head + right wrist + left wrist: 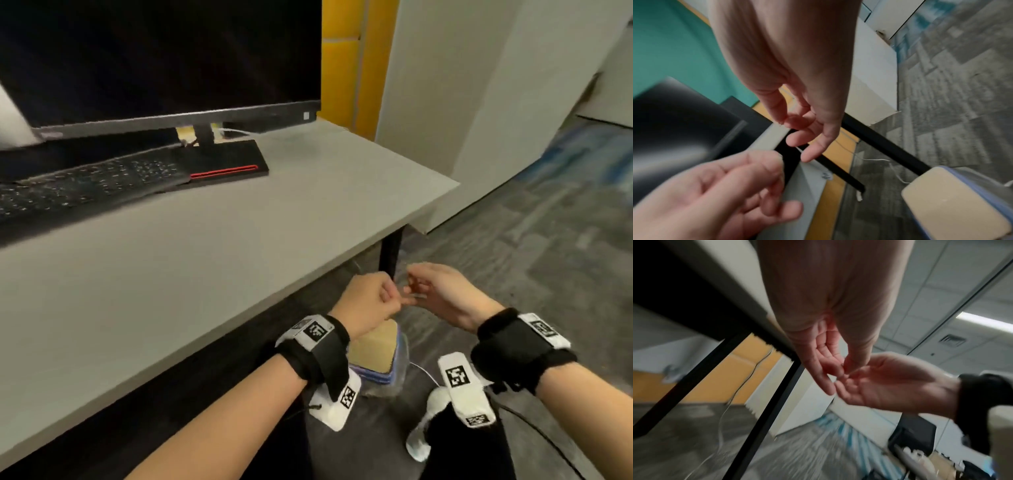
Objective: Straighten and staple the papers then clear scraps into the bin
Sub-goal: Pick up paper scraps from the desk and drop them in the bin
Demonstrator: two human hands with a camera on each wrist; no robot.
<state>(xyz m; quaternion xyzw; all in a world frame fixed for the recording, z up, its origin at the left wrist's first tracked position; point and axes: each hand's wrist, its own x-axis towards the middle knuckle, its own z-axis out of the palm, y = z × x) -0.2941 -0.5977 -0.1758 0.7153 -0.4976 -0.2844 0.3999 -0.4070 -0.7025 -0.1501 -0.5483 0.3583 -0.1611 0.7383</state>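
Note:
Both hands hover just off the desk's front right corner, above a tan-topped container with a blue rim that stands on the carpet. My left hand has loosely curled fingers, with the thumb close to the fingertips. My right hand faces it with relaxed fingers, and its fingertips touch those of the left hand. No scrap shows between any of the fingers. No papers or stapler are in view.
The grey desk carries a dark monitor on a black base and a black keyboard. A black desk leg stands just behind my hands. A thin white cable lies on the grey carpet.

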